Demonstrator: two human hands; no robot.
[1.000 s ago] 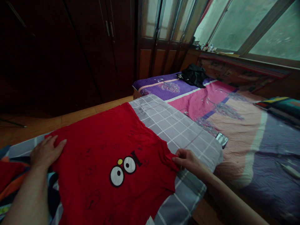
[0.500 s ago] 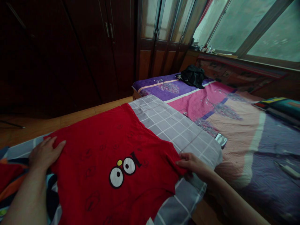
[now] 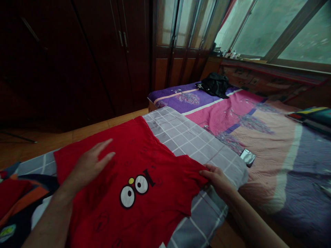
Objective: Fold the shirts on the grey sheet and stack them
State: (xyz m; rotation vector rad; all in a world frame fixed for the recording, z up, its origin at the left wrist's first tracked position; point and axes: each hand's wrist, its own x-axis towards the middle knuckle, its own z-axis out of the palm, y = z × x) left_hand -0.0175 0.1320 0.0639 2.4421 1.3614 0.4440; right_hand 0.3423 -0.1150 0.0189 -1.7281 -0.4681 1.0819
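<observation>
A red T-shirt (image 3: 165, 172) with a printed pair of cartoon eyes lies spread over a grey checked cloth (image 3: 186, 134). My right hand (image 3: 216, 177) pinches the end of the shirt's sleeve at its right side, fingertips pressed together on the fabric. Over the left part of the shirt is my left hand (image 3: 89, 167), fingers stretched out and thumb apart, holding nothing. Whether its palm touches the cloth cannot be made out.
Dark and orange clothes (image 3: 28, 199) lie at the lower left. Beyond the checked cloth is a bed (image 3: 271, 137) with a phone (image 3: 247, 156), a black garment (image 3: 214, 85) and folded fabric (image 3: 314, 117). Dark wardrobes (image 3: 103, 55) line the back.
My left hand has let go of the shirt's left edge and moved right, over the shirt. My right hand still grips the sleeve, slightly farther right. The view has shifted a little.
</observation>
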